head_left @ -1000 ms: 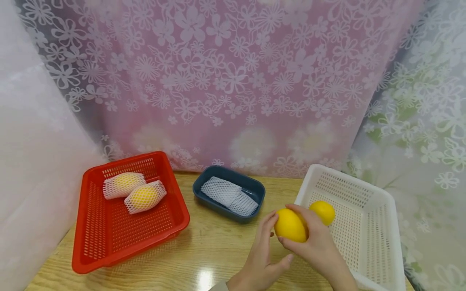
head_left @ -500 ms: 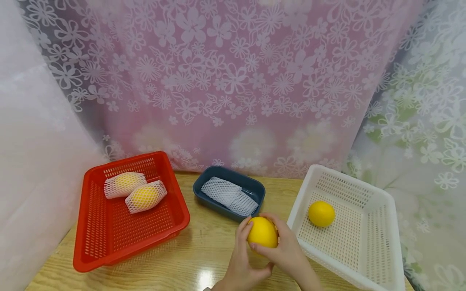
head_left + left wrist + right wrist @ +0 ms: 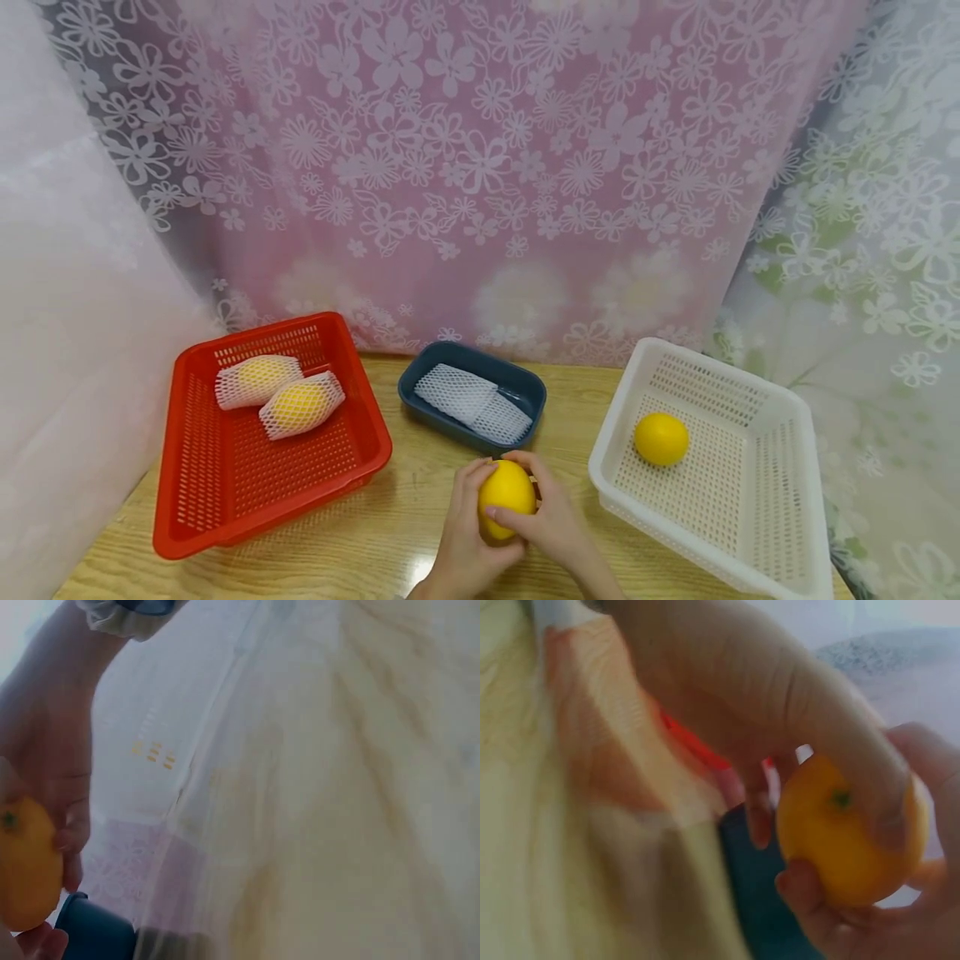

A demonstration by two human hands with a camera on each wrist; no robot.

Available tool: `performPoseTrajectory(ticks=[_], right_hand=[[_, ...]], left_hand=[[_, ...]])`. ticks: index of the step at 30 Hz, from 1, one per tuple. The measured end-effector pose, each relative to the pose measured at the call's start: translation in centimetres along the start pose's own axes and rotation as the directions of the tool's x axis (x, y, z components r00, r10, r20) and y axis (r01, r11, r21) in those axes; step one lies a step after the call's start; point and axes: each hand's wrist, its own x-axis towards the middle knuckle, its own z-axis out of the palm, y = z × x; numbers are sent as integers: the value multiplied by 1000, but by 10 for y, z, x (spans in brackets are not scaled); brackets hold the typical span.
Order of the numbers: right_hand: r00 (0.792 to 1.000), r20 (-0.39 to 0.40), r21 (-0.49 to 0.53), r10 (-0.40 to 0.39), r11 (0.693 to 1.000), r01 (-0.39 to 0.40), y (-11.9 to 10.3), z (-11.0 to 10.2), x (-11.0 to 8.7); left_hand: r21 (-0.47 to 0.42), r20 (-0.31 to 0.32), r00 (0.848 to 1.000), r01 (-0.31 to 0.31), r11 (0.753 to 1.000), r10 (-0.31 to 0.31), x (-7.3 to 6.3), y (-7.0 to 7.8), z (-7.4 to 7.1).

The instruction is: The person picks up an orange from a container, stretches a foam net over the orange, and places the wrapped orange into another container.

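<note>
Carefully, my left hand (image 3: pixel 461 537) and right hand (image 3: pixel 553 518) pinch a smooth, rounded yellow fruit (image 3: pixel 507 492) between them above the pale wooden counter (image 3: pixel 390 533). Its likely slick skin could slip and roll if either grip slackened. The dark blue rectangular tray (image 3: pixel 438 423) crowds my fingertips ahead; sideways there's more room before the red plastic basket (image 3: pixel 277 503) and white plastic basket (image 3: pixel 637 521).

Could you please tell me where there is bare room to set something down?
Bare tabletop lies between the red basket and left hand, and between the blue tray and white basket. It's crowded before the tray, where that hand and the right hand hold a yellow fruit.
</note>
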Motion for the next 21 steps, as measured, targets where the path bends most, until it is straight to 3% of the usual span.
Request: performPoseTrajectory(ticks=[4, 13, 16, 21], right_hand=[[997, 71, 97, 23, 995, -30, 10, 6, 1], [993, 116, 210, 0, 977, -24, 35, 21, 7], [992, 125, 260, -9, 965, -24, 43, 25, 8], [988, 158, 367, 5, 928, -63, 52, 28, 8]], left_hand=[[-19, 74, 993, 91, 996, -89, -2, -5, -8], [-56, 172, 950, 273, 960, -260, -8, -19, -19], [-58, 191, 941, 295, 954, -279, -10, -23, -21], [-64, 216, 938, 289, 955, -270, -11, -29, -24]])
